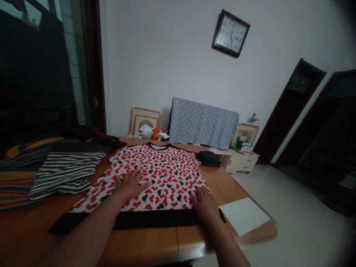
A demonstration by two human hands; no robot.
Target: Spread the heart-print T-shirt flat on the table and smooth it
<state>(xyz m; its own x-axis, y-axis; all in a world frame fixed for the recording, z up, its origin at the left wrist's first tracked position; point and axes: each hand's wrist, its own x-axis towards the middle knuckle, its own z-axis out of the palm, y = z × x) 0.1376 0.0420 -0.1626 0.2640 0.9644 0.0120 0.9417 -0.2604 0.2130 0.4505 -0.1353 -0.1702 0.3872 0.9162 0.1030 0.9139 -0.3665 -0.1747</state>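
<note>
Both hands lie flat with fingers spread, grasping nothing, on the heart-print shirt (pixel 155 178): left hand (pixel 130 185) mid-cloth, right hand (pixel 204 204) at its four o'clock hem. A striped garment (pixel 66 170) lies at nine o'clock.

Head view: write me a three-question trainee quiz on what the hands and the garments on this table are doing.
1. True or false: both hands lie flat, palms down, on the heart-print shirt.
2. Which hand is nearer the shirt's black hem band? A) left hand B) right hand
3. Fill in: the white sheet lies on the wooden table to the ____ of the right hand.

Key:
1. True. The left hand rests mid-shirt and the right hand at the lower corner, neither gripping the cloth.
2. B. The right hand sits at the band's edge.
3. Right. The striped garment lies on the opposite side, beyond the left hand.
</note>
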